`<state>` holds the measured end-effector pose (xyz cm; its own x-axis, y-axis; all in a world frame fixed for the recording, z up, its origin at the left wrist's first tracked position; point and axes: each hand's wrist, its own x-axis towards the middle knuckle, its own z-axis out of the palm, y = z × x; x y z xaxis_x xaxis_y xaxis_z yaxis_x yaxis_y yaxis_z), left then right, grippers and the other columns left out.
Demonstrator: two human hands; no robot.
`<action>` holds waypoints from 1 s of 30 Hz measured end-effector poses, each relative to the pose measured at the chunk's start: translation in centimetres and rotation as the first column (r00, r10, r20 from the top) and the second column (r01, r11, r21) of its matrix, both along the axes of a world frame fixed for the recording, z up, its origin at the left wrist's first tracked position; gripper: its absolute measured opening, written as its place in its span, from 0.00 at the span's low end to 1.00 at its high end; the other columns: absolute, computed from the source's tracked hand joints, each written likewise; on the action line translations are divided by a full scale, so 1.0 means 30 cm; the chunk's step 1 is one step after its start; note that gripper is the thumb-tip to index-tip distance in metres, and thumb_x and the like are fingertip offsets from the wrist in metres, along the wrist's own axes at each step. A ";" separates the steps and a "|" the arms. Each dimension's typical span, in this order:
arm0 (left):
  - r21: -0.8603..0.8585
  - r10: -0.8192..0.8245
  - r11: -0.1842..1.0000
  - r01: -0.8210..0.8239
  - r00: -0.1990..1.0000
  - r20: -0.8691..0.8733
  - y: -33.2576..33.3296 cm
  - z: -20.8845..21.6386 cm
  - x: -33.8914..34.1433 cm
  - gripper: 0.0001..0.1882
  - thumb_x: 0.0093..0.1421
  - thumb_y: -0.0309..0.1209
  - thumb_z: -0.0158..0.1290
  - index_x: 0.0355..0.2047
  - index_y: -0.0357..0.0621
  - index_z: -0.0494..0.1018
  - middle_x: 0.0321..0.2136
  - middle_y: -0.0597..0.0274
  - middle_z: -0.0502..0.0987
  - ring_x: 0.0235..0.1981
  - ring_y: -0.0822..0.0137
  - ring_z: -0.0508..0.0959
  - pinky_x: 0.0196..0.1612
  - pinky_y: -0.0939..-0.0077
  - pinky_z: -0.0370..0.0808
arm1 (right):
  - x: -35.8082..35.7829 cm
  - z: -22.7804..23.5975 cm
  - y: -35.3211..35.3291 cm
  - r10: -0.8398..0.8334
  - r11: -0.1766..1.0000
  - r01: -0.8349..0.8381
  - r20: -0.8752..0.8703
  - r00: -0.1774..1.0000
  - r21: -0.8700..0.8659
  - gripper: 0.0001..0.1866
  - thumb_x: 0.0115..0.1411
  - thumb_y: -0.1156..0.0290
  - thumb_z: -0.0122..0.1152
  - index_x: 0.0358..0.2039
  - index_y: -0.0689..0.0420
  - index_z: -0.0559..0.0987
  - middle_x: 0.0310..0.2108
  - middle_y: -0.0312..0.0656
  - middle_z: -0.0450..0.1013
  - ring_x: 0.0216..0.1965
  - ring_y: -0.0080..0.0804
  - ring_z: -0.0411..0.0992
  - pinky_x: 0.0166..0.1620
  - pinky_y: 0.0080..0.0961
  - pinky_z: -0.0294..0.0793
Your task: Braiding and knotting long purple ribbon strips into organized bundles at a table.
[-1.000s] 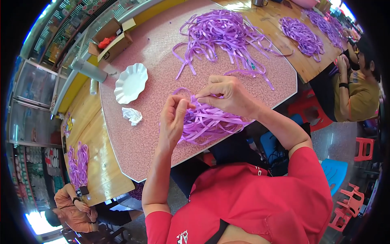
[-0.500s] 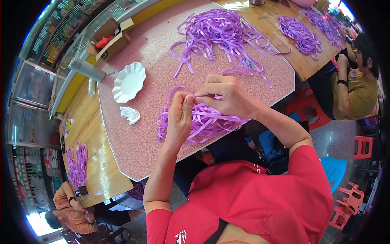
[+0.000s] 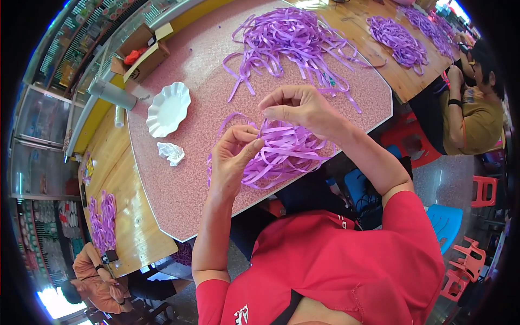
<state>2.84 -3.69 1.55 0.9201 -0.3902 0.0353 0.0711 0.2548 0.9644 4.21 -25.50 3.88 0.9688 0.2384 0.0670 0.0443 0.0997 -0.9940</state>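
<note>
Over the near edge of the pink speckled table lies a heap of purple ribbons [image 3: 287, 154]. Above it my left hand [image 3: 234, 154] pinches a purple ribbon between thumb and forefinger. Just to its right and slightly farther away, my right hand [image 3: 303, 111] has thumb and forefinger pressed together at the upper end of the same ribbon, a short stretch of it running between the hands. The exact part in the right fingertips is too small to make out. Beyond the hands spreads a larger pile of purple ribbons [image 3: 292, 40], some ends trailing toward me.
Left on the table [image 3: 179, 200] are a white scalloped dish [image 3: 169, 110], a crumpled white tissue [image 3: 171, 154], a grey cylinder [image 3: 112, 93] and an open cardboard box [image 3: 143, 57]. Two people sit at wooden side tables with more ribbon piles [image 3: 398, 43]. Plastic stools [image 3: 444, 227] stand at right.
My right hand has risen a little away from the left, and a stretch of ribbon now shows between them. The left fingers have loosened from a tighter curl into a pinch.
</note>
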 end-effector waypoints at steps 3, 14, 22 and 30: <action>-0.177 -0.026 0.984 0.010 0.996 -0.085 0.008 -0.019 -0.006 0.07 0.58 0.21 0.63 0.33 0.43 0.75 0.40 0.59 0.79 0.43 0.71 0.77 0.50 0.73 0.72 | 0.008 -0.047 0.005 0.003 1.000 -0.003 -0.021 1.000 0.028 0.09 0.62 0.71 0.66 0.40 0.62 0.82 0.33 0.33 0.78 0.34 0.13 0.72 0.37 0.13 0.71; 0.217 0.157 0.851 -0.478 0.627 0.763 -0.036 -0.017 -0.006 0.07 0.56 0.20 0.62 0.31 0.42 0.74 0.39 0.58 0.81 0.44 0.61 0.78 0.51 0.65 0.70 | -0.054 -0.100 0.065 -0.004 1.000 0.004 0.013 1.000 -0.008 0.09 0.63 0.68 0.66 0.36 0.61 0.83 0.29 0.30 0.77 0.30 0.11 0.70 0.32 0.12 0.68; 0.271 -0.108 0.699 -0.662 0.277 0.955 -0.017 -0.004 0.012 0.11 0.53 0.21 0.62 0.35 0.44 0.73 0.41 0.60 0.77 0.44 0.57 0.76 0.48 0.62 0.67 | -0.058 -0.062 0.093 0.021 0.997 -0.011 -0.118 0.993 0.081 0.10 0.65 0.66 0.65 0.35 0.60 0.84 0.26 0.27 0.74 0.24 0.07 0.63 0.25 0.11 0.59; 0.057 0.305 0.923 -0.381 0.813 0.495 -0.043 -0.051 -0.030 0.05 0.63 0.24 0.58 0.38 0.43 0.74 0.45 0.59 0.75 0.46 0.65 0.74 0.51 0.67 0.69 | -0.085 -0.076 0.159 -0.102 0.951 0.118 -0.069 0.992 0.284 0.08 0.65 0.70 0.61 0.37 0.61 0.82 0.27 0.27 0.74 0.25 0.07 0.64 0.25 0.10 0.59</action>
<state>1.93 -4.98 0.02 0.8816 -0.0877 0.4638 -0.4630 0.0299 0.8858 1.65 -20.72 1.61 0.9920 0.1081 0.0651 0.0194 0.3787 -0.9253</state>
